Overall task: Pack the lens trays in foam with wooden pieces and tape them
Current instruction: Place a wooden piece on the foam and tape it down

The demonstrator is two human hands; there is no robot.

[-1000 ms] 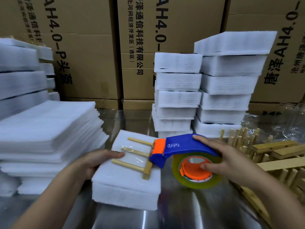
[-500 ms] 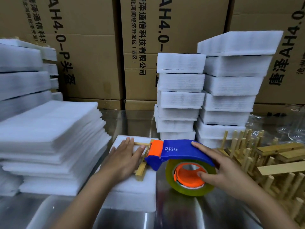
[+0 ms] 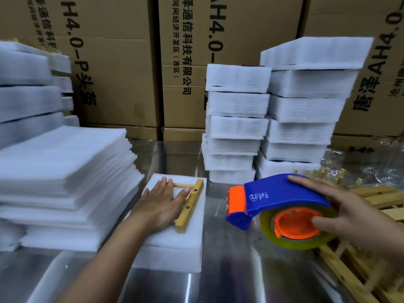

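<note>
Left hand [image 3: 161, 204] lay flat, fingers straight and slightly spread, palm down on the foam pack [image 3: 175, 248]. It partly covered the thin rods of the wooden piece [image 3: 190, 206], whose thick drilled bar lay exposed along the pack's right side, just beside the thumb. The pack sat on the steel tabletop [image 3: 229, 276], near centre.

Right hand [image 3: 354, 215] gripped the tape dispenser [image 3: 279, 197], fingers over the blue cover and thumb on the orange hub of the tape roll [image 3: 295, 243]. The dispenser was to the right of the pack, not touching it, its orange nose pointing left.

Loose foam sheets [image 3: 65, 171] were stacked at left, two columns of finished packs [image 3: 236, 127] stood behind, more wooden pieces [image 3: 376, 193] lay at right, and cardboard boxes [image 3: 122, 62] lined the back.
</note>
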